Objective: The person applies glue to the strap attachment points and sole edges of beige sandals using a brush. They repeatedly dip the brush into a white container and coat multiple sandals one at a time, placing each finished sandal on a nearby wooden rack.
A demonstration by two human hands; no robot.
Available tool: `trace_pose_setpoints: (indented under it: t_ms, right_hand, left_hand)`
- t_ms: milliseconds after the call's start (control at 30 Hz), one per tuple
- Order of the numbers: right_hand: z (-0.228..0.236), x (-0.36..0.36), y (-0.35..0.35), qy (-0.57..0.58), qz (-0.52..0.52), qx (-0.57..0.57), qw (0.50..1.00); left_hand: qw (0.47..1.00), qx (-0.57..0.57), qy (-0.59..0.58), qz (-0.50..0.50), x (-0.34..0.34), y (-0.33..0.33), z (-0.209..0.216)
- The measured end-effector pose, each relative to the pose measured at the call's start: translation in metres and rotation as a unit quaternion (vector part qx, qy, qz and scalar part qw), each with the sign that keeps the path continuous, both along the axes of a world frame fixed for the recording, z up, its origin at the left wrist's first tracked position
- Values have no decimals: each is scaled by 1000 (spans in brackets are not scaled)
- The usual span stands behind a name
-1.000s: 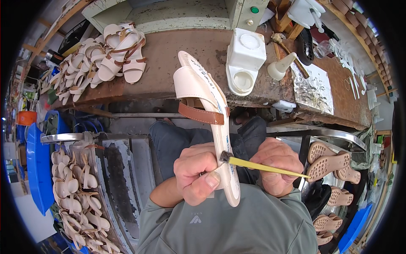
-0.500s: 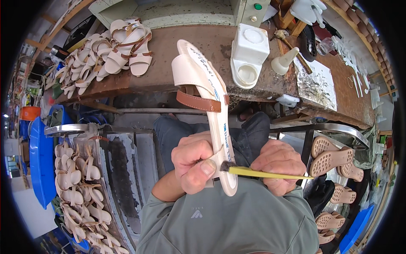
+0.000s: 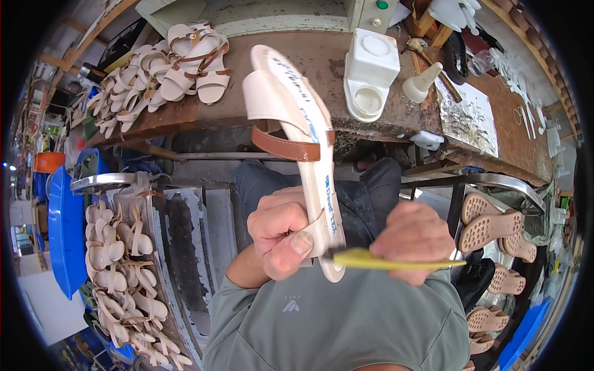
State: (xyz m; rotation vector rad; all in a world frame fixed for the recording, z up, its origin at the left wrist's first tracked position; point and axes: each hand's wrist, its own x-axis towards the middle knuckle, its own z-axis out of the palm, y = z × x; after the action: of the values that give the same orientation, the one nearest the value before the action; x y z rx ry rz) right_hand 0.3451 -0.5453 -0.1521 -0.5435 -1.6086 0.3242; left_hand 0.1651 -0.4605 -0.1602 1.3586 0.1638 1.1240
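Note:
In my left hand [image 3: 281, 235] is a beige sandal [image 3: 288, 93] with a brown strap [image 3: 284, 147], held upright by its heel end with the thumb across the side. Its toe points away from me and its printed footbed faces right. My right hand [image 3: 416, 238], smeared by motion, grips a flat yellow-handled brush [image 3: 396, 264]. The brush's dark bristles [image 3: 333, 253] reach the sandal's heel; whether they touch it is too blurred to tell.
Ahead stands a brown workbench [image 3: 278, 62] with piled sandals [image 3: 185, 68], a white dispenser [image 3: 372, 68] and a white cone-nozzled bottle [image 3: 422, 85]. More sandals [image 3: 111, 272] hang in a rack at left. Tan soles [image 3: 489, 229] sit at right, near a metal rail [image 3: 507, 185].
The sandal has tilted slightly, its toe shifting left and farther away. My right hand and the brush have moved a little, now blurred. The surroundings have shifted slightly right in view.

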Motion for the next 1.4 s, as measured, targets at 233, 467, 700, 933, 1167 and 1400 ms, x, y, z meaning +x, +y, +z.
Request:
trace_pose_setpoints:
  t_ms: [233, 467, 700, 933, 1167, 1400]
  right_hand:
    - [18, 10, 14, -28, -29, -38, 998]
    - [13, 8, 28, -17, -96, 5, 995]
    - [16, 7, 31, -36, -142, -31, 989]
    - [19, 4, 44, -2, -139, -17, 990]
    - [20, -18, 15, 30, 13, -96, 995]
    - [46, -8, 69, 250, -47, -217, 942]
  left_hand:
    - [997, 71, -11, 10, 0, -1, 0]
    - [986, 163, -28, -27, 5, 9, 13]
    - [988, 138, -56, -34, 4, 9, 11]
    - [992, -21, -101, -77, -6, 1, 1]
    - [949, -121, -243, -161, -18, 4, -6]
    - [949, -65, -273, -146, -26, -1, 1]
